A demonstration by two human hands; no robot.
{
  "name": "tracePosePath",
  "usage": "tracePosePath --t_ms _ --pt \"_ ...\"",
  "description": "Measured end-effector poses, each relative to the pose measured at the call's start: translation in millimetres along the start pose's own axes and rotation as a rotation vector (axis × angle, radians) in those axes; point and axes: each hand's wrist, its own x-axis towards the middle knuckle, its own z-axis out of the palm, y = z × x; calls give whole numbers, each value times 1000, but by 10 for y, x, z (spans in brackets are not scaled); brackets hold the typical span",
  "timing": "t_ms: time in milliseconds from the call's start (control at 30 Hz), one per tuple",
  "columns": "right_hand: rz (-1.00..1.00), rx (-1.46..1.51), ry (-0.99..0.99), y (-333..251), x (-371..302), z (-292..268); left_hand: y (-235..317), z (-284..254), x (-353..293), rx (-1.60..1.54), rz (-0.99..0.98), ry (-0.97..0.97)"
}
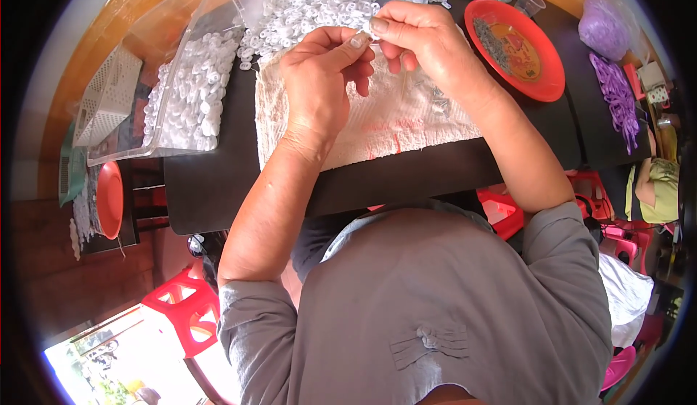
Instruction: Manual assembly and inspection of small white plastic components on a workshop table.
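My left hand point(314, 78) and my right hand point(430, 41) meet over a white cloth point(370, 125) on the dark table. Both are closed, thumb against fingers, on a small white plastic piece point(372, 33); fingertips cover most of it. Just beyond them lies a heap of small white ring-shaped plastic pieces point(312, 2). A few small metal bits point(440, 102) rest on the cloth below my right wrist. To the right, a red plate point(549, 78) holds a pile of small grey metal parts point(492, 44).
A clear plastic bin point(156, 147) of white pieces stands left, beside a white perforated basket point(109, 96). Purple strips point(616, 104) and a purple bag point(605, 27) lie far right. A red stool point(185, 307) stands lower left. Another person's yellow-green clothing point(661, 191) shows at right.
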Motion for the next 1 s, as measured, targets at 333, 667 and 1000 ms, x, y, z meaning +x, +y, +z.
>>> tracePosePath --t_ms 333,667,1000 --pt "-56 69 172 146 -26 221 -88 10 -45 -34 -29 65" --pt "-37 -15 191 154 3 241 -119 -12 -18 -68 -23 103" --pt "-2 53 130 52 15 103 -93 0 1 -128 -76 8"
